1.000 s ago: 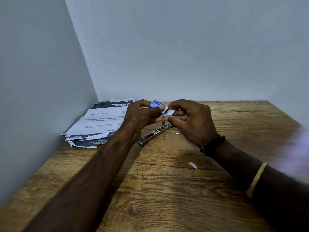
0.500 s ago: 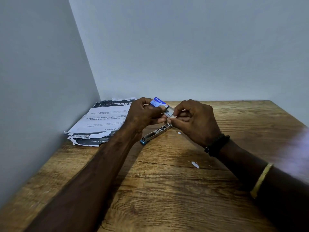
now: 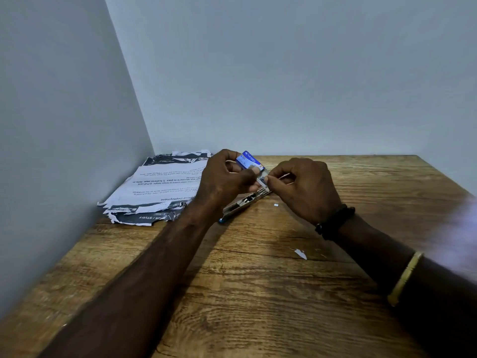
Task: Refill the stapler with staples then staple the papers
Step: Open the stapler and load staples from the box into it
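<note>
While my left hand [image 3: 227,177] holds the staple box [image 3: 249,161], my right hand [image 3: 304,187] pinches what looks like a staple strip. Draw it straight out; the open stapler [image 3: 245,202] lies below, papers [image 3: 160,187] by the table's far-left corner.

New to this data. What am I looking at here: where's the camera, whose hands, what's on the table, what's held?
No robot: one camera on a person's head looks down at their bare hands. On the brown wooden table lie a stack of torn printed papers by the wall, an opened silver metal stapler and small white paper scraps. The left hand holds a small blue staple box; the right hand pinches at its open end, seemingly taking staples out.
</note>
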